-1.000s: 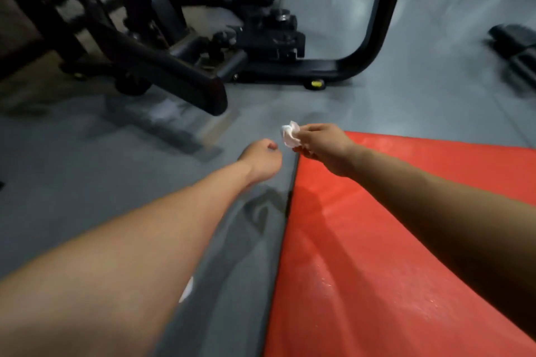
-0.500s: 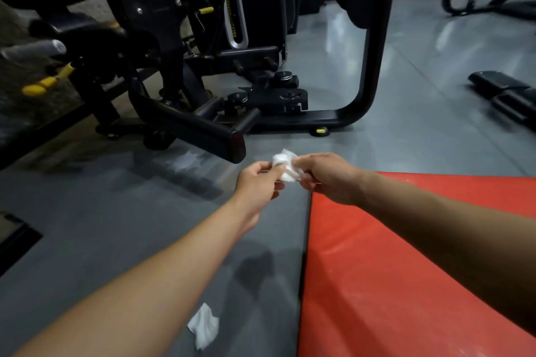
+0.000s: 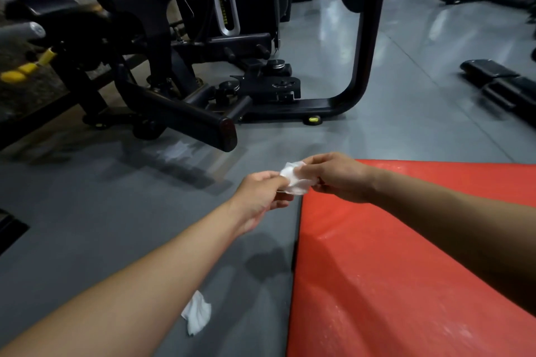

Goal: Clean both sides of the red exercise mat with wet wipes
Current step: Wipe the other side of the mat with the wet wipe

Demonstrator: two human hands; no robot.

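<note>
The red exercise mat (image 3: 377,278) lies on the grey floor and fills the lower right of the head view; its left edge runs down the middle. A crumpled white wet wipe (image 3: 294,180) is held in the air just above the mat's near-left corner. My left hand (image 3: 261,197) pinches its left side and my right hand (image 3: 336,177) pinches its right side. Both arms reach forward from the bottom of the frame.
A second crumpled wipe (image 3: 197,313) lies on the grey floor (image 3: 101,211) under my left forearm. A black gym machine (image 3: 185,72) with a protruding padded bar (image 3: 203,124) stands ahead to the left. Black pads (image 3: 499,81) lie at the far right.
My left hand rose from beside the mat edge and took hold of the wipe that only my right hand held. The view tilted up, showing more of the machine.
</note>
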